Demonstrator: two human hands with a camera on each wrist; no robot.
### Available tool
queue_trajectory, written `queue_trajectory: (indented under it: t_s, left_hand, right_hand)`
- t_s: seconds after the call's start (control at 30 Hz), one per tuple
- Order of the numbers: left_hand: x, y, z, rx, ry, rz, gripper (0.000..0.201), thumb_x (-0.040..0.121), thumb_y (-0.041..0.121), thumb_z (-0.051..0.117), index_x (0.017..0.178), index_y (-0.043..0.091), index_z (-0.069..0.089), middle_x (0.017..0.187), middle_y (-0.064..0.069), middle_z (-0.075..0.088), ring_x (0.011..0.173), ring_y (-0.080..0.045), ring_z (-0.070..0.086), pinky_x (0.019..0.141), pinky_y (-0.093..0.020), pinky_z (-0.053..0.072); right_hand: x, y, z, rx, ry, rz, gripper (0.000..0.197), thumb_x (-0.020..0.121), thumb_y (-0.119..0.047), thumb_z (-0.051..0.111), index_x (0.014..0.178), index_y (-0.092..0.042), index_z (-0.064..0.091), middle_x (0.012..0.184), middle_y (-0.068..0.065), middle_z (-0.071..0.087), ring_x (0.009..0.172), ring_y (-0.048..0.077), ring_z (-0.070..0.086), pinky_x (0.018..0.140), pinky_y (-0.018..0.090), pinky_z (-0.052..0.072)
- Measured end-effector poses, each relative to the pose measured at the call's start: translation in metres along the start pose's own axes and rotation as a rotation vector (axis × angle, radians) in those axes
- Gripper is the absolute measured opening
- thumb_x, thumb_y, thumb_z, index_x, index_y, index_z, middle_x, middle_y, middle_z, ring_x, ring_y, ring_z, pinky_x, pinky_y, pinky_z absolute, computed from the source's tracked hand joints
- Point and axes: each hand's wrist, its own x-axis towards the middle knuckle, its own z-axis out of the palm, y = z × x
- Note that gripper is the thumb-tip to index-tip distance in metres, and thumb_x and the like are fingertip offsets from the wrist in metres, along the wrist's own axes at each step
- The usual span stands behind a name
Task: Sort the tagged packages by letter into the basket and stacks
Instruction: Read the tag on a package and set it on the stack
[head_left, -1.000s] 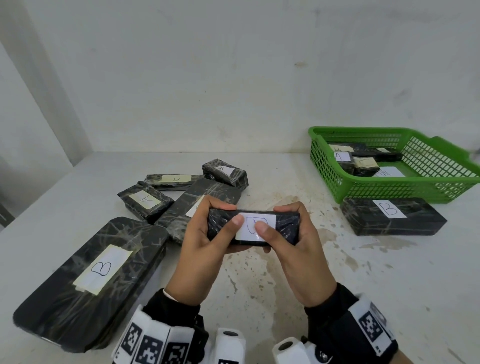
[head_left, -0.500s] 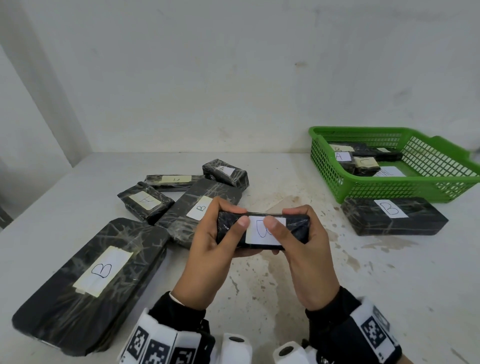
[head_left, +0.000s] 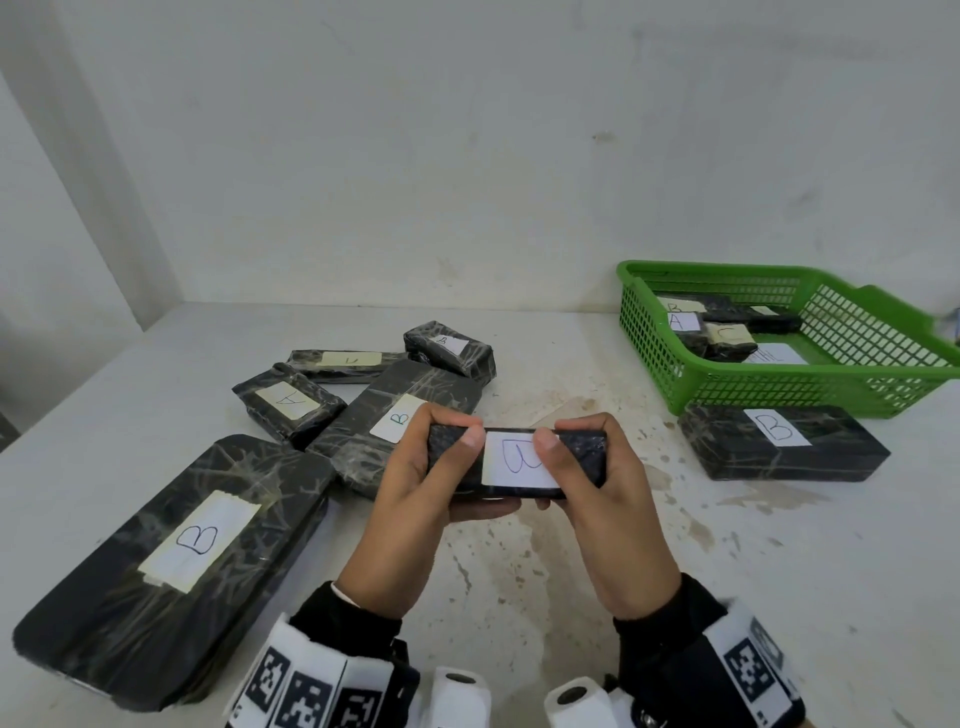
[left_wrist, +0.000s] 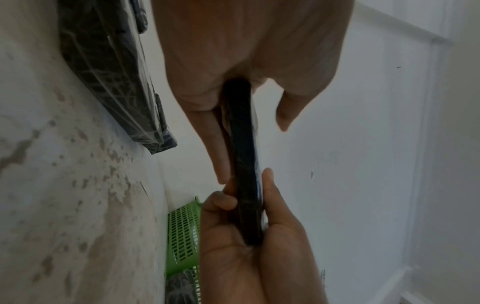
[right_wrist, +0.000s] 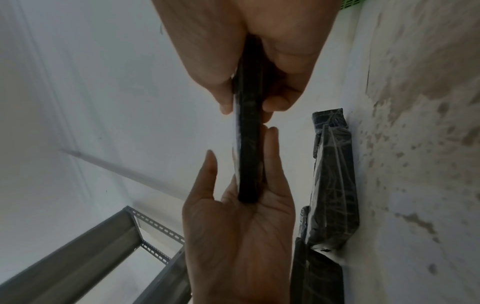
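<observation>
Both hands hold a flat black wrapped package level above the table's middle. My left hand grips its left end and my right hand its right end, thumbs on top, fingers underneath. Its white label faces up between the thumbs, with a handwritten letter that reads like a B lying on its side. In the left wrist view the package shows edge-on between left hand and right hand. The right wrist view shows the same package.
A green basket at the right holds several labelled packages. A B package lies in front of it. At the left lie a large B package, a medium B, an A, a small one and a thin one.
The hands carried the package slightly to the right. The right thumb slid off the middle of the label, so the letter now shows.
</observation>
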Motion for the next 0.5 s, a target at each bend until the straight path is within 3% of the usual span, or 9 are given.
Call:
queue_trajectory:
  t_s: [0.17,0.33,0.4,0.5]
  left_hand:
    - [0.0013,-0.0026,0.0,0.037,0.057,0.06,0.006,0.099,0.009,0.047,0.098,0.009,0.053,0.086,-0.003,0.073,0.085,-0.024,0.073,0.064,-0.035,0.061]
    - [0.0037,-0.0019,-0.0044,-0.038,0.037,-0.015,0.004,0.097,0.011,0.053,0.1,0.01,0.053,0.094,-0.011,0.074,0.094,-0.032,0.072,0.066,-0.036,0.061]
    - [0.0031,-0.0013,-0.0042,-0.082,-0.012,-0.035,0.015,0.094,0.018,0.061,0.104,0.011,0.053,0.099,-0.014,0.074,0.097,-0.033,0.071,0.069,-0.037,0.061]
    - [0.0043,-0.0025,-0.004,-0.083,0.025,-0.015,0.009,0.095,0.014,0.054,0.103,0.01,0.053,0.102,-0.016,0.071,0.098,-0.031,0.072,0.068,-0.037,0.061]
  right_hand:
    - [0.0013,-0.0007,-0.0003,0.054,-0.061,0.025,0.034,0.079,-0.037,0.061,0.098,-0.01,0.052,0.08,0.002,0.067,0.07,0.012,0.061,0.059,0.025,0.049]
    - [0.0016,0.0045,0.0007,0.042,-0.048,0.031,0.032,0.086,-0.034,0.053,0.101,-0.006,0.051,0.079,-0.002,0.069,0.07,0.01,0.061,0.058,0.024,0.048]
    - [0.0028,0.005,0.0007,0.078,-0.018,0.039,0.031,0.086,-0.034,0.054,0.099,-0.006,0.051,0.079,0.0,0.068,0.07,0.012,0.061,0.057,0.024,0.048]
    - [0.0061,0.0045,-0.0024,0.163,-0.073,0.086,0.032,0.093,-0.037,0.057,0.103,-0.007,0.05,0.086,0.002,0.071,0.077,0.013,0.065,0.06,0.025,0.05]
